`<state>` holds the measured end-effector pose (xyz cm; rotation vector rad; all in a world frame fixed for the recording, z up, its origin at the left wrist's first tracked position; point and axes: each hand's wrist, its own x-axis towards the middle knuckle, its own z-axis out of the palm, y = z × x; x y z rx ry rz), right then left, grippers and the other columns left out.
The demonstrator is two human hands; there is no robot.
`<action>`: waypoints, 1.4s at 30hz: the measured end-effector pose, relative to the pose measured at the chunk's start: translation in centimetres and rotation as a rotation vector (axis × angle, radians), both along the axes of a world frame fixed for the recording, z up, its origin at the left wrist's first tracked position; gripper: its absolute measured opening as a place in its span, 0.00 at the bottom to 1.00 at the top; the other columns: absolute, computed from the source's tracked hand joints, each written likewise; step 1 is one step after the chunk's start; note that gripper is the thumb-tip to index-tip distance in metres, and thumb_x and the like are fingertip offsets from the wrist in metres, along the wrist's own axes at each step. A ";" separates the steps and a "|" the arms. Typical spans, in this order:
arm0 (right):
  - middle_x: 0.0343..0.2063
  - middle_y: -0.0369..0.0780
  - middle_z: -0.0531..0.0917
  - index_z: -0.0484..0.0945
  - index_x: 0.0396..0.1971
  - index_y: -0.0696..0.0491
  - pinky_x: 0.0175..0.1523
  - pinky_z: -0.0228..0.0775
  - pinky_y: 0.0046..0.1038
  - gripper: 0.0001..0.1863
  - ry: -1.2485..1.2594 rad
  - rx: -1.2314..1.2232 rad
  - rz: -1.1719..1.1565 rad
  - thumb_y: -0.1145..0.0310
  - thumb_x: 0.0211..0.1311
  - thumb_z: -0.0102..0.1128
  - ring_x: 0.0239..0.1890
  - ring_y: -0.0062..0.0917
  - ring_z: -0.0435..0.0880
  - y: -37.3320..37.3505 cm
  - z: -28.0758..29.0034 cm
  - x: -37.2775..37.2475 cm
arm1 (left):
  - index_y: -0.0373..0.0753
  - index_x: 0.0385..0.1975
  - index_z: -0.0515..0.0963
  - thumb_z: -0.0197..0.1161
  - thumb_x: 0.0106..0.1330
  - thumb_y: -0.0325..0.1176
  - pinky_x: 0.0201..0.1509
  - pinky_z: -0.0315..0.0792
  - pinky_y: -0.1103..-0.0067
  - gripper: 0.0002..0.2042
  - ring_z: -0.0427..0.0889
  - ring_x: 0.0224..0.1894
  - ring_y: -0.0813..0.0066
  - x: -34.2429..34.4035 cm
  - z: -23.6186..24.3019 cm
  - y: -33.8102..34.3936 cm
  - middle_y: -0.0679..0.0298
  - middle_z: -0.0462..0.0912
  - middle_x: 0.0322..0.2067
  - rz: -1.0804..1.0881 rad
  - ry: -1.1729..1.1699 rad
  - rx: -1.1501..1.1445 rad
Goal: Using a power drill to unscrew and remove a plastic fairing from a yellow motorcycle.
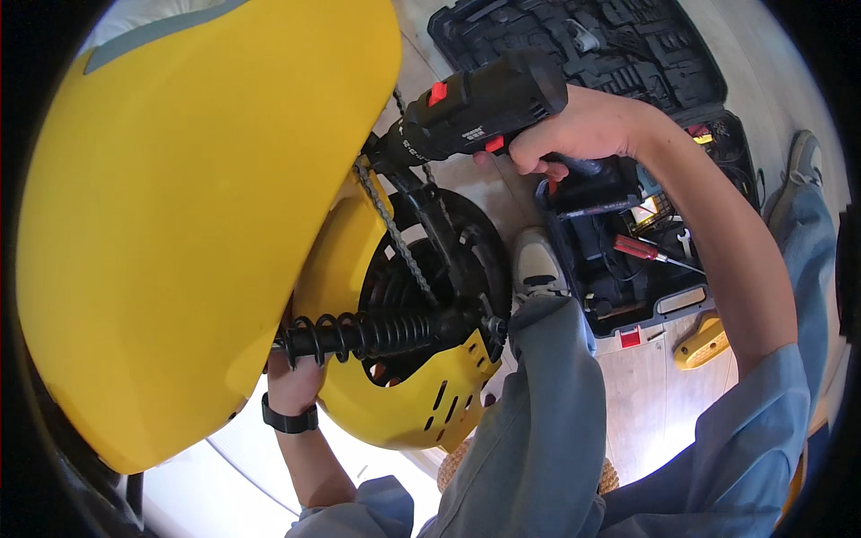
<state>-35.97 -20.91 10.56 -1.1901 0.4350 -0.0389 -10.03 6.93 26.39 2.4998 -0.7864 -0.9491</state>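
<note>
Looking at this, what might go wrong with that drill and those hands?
The drill in the right hand has its nose close to the chain; if it slipped, it could snag or scrape it. The left hand is by the black coil spring, its fingers mostly hidden, so a pinch might go unnoticed.

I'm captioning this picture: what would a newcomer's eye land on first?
Probably the large, smooth yellow shell filling the left side. Next, the black power drill with red switches, upper centre, gripped by the right hand. Lower down sits a black coil spring, beside the partly hidden left hand.
</note>
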 end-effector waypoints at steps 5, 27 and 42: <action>0.17 0.35 0.77 0.80 0.28 0.58 0.27 0.68 0.23 0.09 0.238 -0.213 -0.065 0.73 0.44 0.60 0.19 0.17 0.74 -0.7 3.8 -7.6 | 0.35 0.59 0.67 0.65 0.60 0.26 0.53 0.73 0.72 0.26 0.78 0.50 0.68 0.0 -0.8 -0.5 0.58 0.79 0.49 0.035 0.103 0.004; 0.32 0.54 0.80 0.57 0.63 0.54 0.40 0.73 0.45 0.41 0.966 -0.734 -0.663 0.72 0.45 0.64 0.36 0.51 0.81 37.9 2.7 -24.5 | 0.36 0.67 0.56 0.76 0.46 0.45 0.65 0.62 0.65 0.48 0.67 0.60 0.45 -5.8 0.2 7.0 0.42 0.63 0.62 -0.200 -0.292 -0.370; 0.25 0.39 0.80 0.66 0.55 0.49 0.42 0.68 0.35 0.25 0.698 -1.183 0.224 0.74 0.54 0.50 0.32 0.35 0.81 42.1 -8.0 -29.6 | 0.31 0.66 0.57 0.71 0.55 0.35 0.70 0.56 0.69 0.40 0.64 0.65 0.53 -6.4 -0.3 6.9 0.46 0.63 0.64 -0.167 -0.248 -0.437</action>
